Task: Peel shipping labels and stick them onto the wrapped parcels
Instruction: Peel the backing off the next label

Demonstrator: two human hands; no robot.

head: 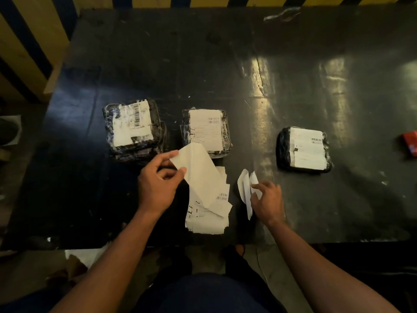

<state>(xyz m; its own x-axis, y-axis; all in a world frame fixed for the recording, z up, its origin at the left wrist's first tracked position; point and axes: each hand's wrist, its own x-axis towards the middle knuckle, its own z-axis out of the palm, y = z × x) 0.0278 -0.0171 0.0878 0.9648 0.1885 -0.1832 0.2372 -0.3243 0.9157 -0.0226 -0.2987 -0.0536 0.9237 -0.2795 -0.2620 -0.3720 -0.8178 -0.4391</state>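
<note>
**A:** Where does the work stand on that dark table (293,53)?

**B:** Three black wrapped parcels lie across its middle. The left parcel (133,129), the middle parcel (206,132) and the right parcel (304,149) each already carry a white label on top. A loose stack of label sheets (208,218) sits at the near edge, between the person's arms.

**A:** And the hands?

**B:** The left hand (158,184) pinches the upper corner of a white sheet (198,170) between thumb and fingertips, lifting it so it arcs over the stack and overlaps the near edge of the middle parcel. The right hand (268,199) has its fingers curled on a smaller curled strip of paper (244,190), which looks like peeled backing, though that cannot be confirmed.

**A:** How will the sheet behave?

**B:** It seems very light and limp; it bends under its own weight, so it should flop and fold if held by one corner only. Any exposed adhesive would likely cling to itself or to fingers. Holding it by two opposite edges, fingertips kept at the margin, looks safest. The plastic-wrapped parcels appear soft and wrinkled, so a label would probably need smoothing from the centre outward.

**A:** Anything else?

**B:** A red object (410,143) lies at the table's right edge.
</note>
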